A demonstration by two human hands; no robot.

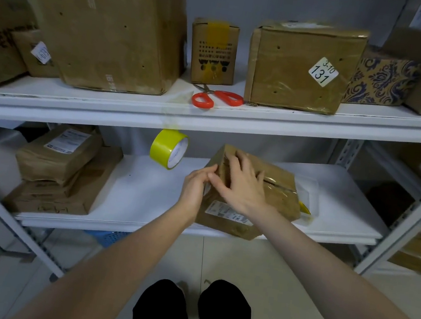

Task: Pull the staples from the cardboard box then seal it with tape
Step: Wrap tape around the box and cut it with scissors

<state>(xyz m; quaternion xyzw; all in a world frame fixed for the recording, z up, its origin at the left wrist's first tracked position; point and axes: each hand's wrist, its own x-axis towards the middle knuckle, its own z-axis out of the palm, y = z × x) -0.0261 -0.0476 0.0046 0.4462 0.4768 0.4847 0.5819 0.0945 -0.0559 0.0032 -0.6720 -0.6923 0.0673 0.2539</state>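
A small brown cardboard box (278, 191) lies tilted on the lower white shelf (144, 193), with a white label on its near face and clear tape over its top seam. My right hand (238, 182) lies flat on the box's top left corner, fingers spread and pressing down. My left hand (196, 184) touches the box's left edge, fingertips meeting those of the right hand. A yellow tape roll (169, 148) hangs from the upper shelf's front edge by a stretched clear strip of tape, just left of the box.
Orange-handled scissors (217, 98) lie on the upper shelf (237, 119) among several cardboard boxes. Flat brown parcels (61, 164) are stacked at the lower shelf's left. A clear plastic container (307, 198) sits behind the box. A metal upright (409, 211) stands at right; tiled floor lies below.
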